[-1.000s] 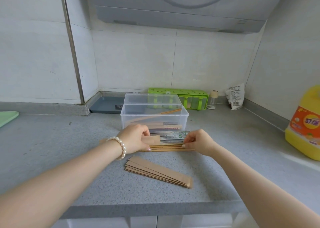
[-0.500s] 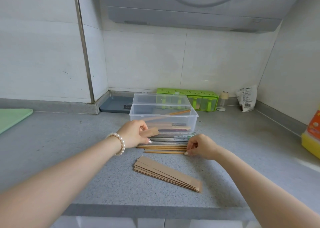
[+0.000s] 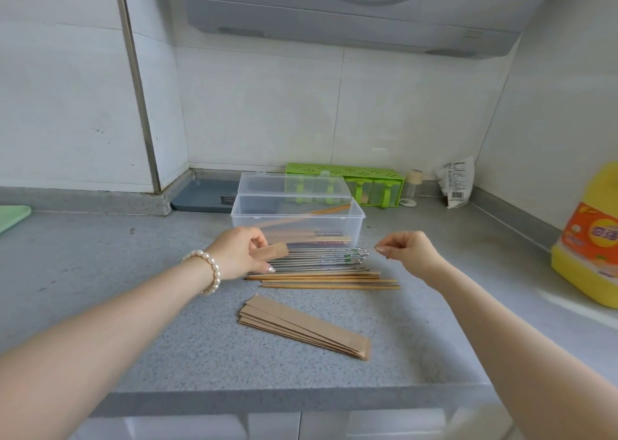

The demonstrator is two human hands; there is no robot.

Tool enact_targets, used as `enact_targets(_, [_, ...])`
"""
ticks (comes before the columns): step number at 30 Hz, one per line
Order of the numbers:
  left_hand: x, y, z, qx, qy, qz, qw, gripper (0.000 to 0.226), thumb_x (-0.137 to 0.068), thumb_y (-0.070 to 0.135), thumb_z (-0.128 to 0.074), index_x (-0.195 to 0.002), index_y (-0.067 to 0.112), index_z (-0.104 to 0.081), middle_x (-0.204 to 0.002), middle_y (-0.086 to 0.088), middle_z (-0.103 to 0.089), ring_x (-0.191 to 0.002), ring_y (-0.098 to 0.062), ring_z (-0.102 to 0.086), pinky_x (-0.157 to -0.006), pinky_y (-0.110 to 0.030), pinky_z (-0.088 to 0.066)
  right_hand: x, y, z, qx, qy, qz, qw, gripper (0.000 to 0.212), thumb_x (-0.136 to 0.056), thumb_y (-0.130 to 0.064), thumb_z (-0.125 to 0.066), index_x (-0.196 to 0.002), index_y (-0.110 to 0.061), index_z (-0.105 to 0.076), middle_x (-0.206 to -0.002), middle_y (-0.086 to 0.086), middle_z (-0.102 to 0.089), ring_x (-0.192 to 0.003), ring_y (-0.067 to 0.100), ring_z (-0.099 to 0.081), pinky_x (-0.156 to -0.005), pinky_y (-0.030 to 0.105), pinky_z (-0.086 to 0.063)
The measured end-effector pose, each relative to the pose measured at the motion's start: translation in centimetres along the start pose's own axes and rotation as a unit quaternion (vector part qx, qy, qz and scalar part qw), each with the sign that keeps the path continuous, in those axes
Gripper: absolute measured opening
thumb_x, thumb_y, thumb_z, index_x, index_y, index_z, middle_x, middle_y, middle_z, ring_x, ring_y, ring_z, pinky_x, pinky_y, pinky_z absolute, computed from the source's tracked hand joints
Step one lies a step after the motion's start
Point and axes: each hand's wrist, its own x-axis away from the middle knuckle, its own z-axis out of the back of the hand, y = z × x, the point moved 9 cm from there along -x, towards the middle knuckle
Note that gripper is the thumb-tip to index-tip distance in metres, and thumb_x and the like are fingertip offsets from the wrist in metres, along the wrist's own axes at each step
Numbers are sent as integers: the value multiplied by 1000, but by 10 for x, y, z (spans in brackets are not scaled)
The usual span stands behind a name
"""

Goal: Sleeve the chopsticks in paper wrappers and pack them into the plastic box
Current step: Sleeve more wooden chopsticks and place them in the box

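My left hand [image 3: 240,254] pinches a short brown paper wrapper [image 3: 276,250] just above the counter. My right hand [image 3: 406,252] is raised level with it, thumb and forefinger pinched on the end of thin metal chopsticks [image 3: 329,250] that run toward the wrapper's mouth. Below them lie several loose metal chopsticks [image 3: 321,264] and three wooden chopsticks [image 3: 329,280]. A fanned stack of brown wrappers [image 3: 304,327] lies nearer to me. The clear plastic box [image 3: 354,223] stands open behind, with sleeved chopsticks inside.
A green seasoning rack [image 3: 344,175], a small jar [image 3: 413,187] and a white packet [image 3: 456,182] line the back wall. A yellow oil jug [image 3: 588,238] stands at the right. A grey tray [image 3: 204,195] sits back left, a green board [image 3: 11,217] far left.
My right hand has lifted off the wooden chopsticks and risen level with the wrapper, pinching chopstick ends. My left hand stays put with the wrapper. The camera has shifted slightly.
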Motion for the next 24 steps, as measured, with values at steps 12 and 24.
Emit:
enact_targets(12, [1, 14, -19, -17, -38, -14, 999, 35, -67, 31, -80, -92, 23, -56, -86, 12, -55, -82, -8, -54, -65, -19, -42, 0, 15, -38, 220, -115, 30, 968, 7, -80, -20, -73, -83, -15, -70, -78, -6, -59, -77, 13, -53, -59, 17, -39])
enact_targets(24, [3, 17, -23, -22, -48, -19, 998, 36, -68, 32, -79, -94, 24, -55, -88, 11, -57, -85, -9, -57, -75, -24, -49, -2, 15, -39, 228, -109, 60, 966, 12, -82, -21, -69, -91, -13, -71, -82, -13, -53, -83, 11, -50, -67, 19, -38])
